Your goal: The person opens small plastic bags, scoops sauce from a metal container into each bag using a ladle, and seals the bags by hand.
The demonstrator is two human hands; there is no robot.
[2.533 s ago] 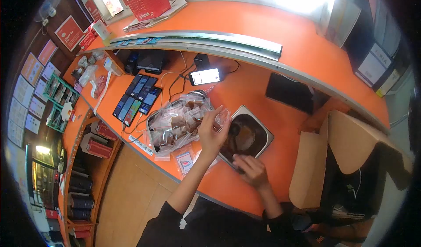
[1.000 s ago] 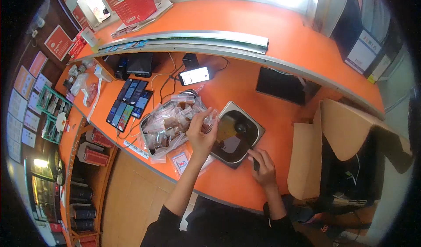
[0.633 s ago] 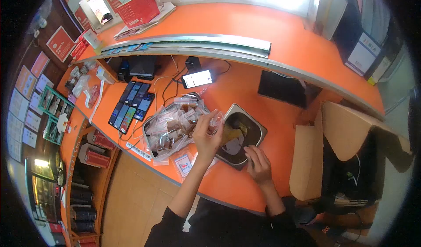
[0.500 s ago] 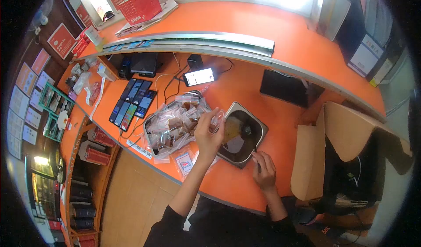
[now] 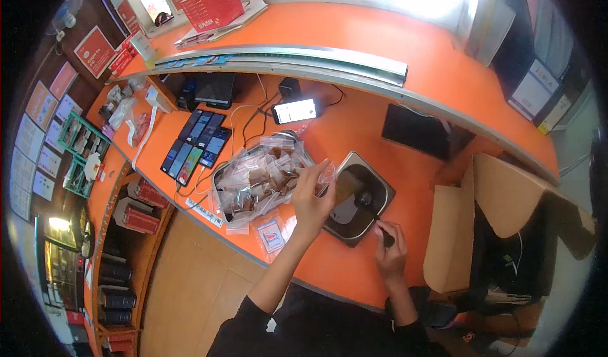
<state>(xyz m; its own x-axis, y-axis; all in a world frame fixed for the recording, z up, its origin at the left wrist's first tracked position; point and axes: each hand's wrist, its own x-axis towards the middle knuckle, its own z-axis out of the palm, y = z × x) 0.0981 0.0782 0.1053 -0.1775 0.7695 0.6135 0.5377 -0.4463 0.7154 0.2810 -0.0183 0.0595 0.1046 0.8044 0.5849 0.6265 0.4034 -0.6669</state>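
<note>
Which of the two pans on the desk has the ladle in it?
The right-hand pan: the ladle held by the right hand reaches into it. The left-hand pan is heaped with plastic bags.

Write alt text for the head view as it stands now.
A person's left hand holds a small clear plastic bag beside a rectangular metal pan while the right hand grips a dark ladle dipping inside it. To their left, zip bags with brown contents lie heaped on an orange counter.
</note>
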